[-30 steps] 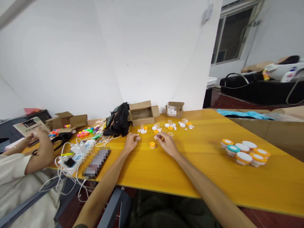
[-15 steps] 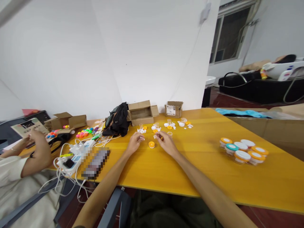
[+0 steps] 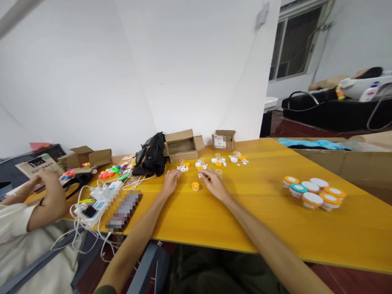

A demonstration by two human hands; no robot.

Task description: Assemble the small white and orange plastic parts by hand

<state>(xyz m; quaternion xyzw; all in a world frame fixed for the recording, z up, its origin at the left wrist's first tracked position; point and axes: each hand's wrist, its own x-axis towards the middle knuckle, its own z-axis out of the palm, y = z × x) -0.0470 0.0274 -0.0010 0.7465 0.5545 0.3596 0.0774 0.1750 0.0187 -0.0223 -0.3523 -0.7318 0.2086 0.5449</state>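
Observation:
My right hand (image 3: 213, 183) pinches a small white plastic part (image 3: 200, 175) between thumb and fingers, just above the table. My left hand (image 3: 170, 182) has its fingers drawn together beside a small heap of white plastic parts (image 3: 183, 168); a bit of white shows at its fingertips, too small to make out. Between the hands, nearer to me, an orange cap (image 3: 195, 186) lies on the table. Behind them are more loose white parts, orange rings (image 3: 218, 164) and clear cups (image 3: 218, 172).
Several lidded clear jars (image 3: 312, 200) stand together at the right. An open cardboard box (image 3: 183, 148), a smaller box (image 3: 223, 141) and a black bag (image 3: 150, 155) line the wall. Power strips (image 3: 101, 204) with tangled cables lie left; another person's arm (image 3: 53, 192) is beyond.
My left hand has moved slightly left and away from me, towards the heap of white parts. My right hand stays nearly in place with the white part. The orange cap has not moved.

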